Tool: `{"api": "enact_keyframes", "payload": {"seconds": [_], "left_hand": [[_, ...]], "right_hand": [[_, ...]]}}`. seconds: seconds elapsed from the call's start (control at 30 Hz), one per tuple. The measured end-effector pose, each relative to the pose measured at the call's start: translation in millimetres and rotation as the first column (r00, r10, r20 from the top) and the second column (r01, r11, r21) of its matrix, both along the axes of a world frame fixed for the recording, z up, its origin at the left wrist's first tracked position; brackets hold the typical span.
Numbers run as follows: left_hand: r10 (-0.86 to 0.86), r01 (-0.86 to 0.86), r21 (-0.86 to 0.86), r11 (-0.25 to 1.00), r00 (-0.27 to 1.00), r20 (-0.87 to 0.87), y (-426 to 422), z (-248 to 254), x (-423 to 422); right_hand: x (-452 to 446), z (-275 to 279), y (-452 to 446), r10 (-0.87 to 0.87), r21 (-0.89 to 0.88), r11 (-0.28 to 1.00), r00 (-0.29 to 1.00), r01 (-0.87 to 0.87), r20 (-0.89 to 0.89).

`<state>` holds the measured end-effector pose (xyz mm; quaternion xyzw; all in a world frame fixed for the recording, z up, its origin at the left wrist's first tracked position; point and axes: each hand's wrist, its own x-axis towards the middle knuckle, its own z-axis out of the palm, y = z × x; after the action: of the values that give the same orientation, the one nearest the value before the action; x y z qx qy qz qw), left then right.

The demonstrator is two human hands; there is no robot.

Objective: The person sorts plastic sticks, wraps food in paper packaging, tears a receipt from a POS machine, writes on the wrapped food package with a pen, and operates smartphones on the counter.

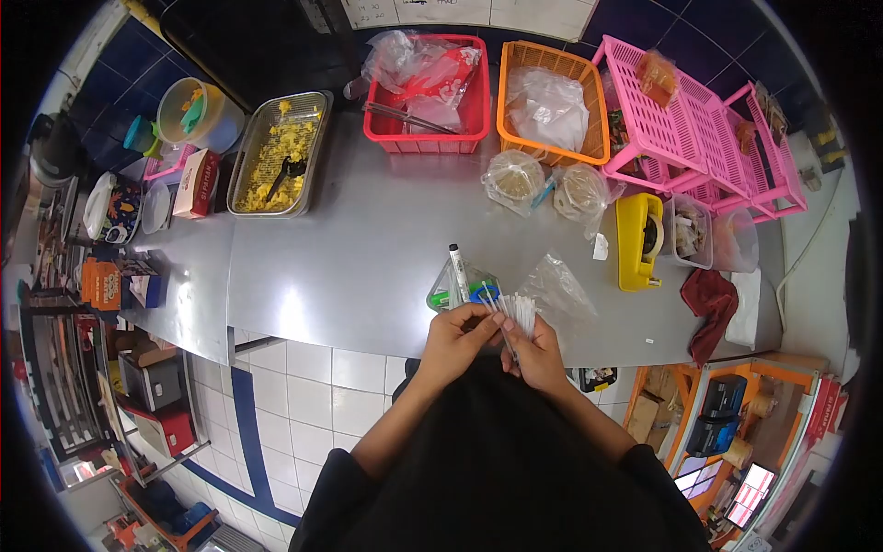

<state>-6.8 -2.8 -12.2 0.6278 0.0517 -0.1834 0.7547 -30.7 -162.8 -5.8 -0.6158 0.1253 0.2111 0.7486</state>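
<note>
Near the table's front edge, my right hand is closed around a bundle of thin white sticks, their tips fanned upward. My left hand meets it from the left, thumb and fingers pinched on a few sticks at the bundle's left side. The sticks' exact kind is too small to tell. Just beyond my hands stands a small clear container with green items in it and a white marker standing upright. A blue ring-shaped item is beside the marker. To the right lies a crumpled clear plastic bag.
At the back stand a red basket, an orange basket and a pink rack. A yellow tape dispenser and a dark red cloth are on the right. Back left is a metal tray of yellow food.
</note>
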Motion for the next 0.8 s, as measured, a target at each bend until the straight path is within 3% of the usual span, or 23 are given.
{"api": "enact_keyframes", "payload": {"seconds": [0.2,0.4,0.6,0.67,0.7,0.77,0.8], "left_hand": [[0.017,-0.017,0.028,0.999,1.000,-0.001,0,-3,0],[0.144,-0.144,-0.012,0.989,0.989,-0.022,-1,2,3],[-0.058,0.046,0.166,0.985,0.996,0.066,4,-12,-1],[0.093,-0.093,0.008,0.996,0.996,-0.005,0,-8,1],[0.090,-0.090,0.009,0.996,0.996,-0.007,-4,0,4],[0.383,-0.380,-0.077,0.922,0.923,0.037,-11,18,12],[0.384,-0.381,-0.075,0.922,0.923,0.036,-9,13,13]], "right_hand": [[3,2,0,-0.002,0.010,1.000,1.000,0.002,0.015],[4,7,1,0.023,0.016,1.000,0.999,-0.023,-0.030],[1,-1,-1,0.097,-0.002,0.995,0.993,-0.098,-0.061],[-1,0,-2,0.130,0.097,0.988,0.986,-0.120,-0.102],[-3,-4,-3,0.127,0.097,0.988,0.986,-0.117,-0.104],[-6,-18,-3,0.251,0.109,0.964,0.964,-0.241,-0.087],[-6,-14,-2,0.252,0.111,0.964,0.964,-0.242,-0.088]]}}
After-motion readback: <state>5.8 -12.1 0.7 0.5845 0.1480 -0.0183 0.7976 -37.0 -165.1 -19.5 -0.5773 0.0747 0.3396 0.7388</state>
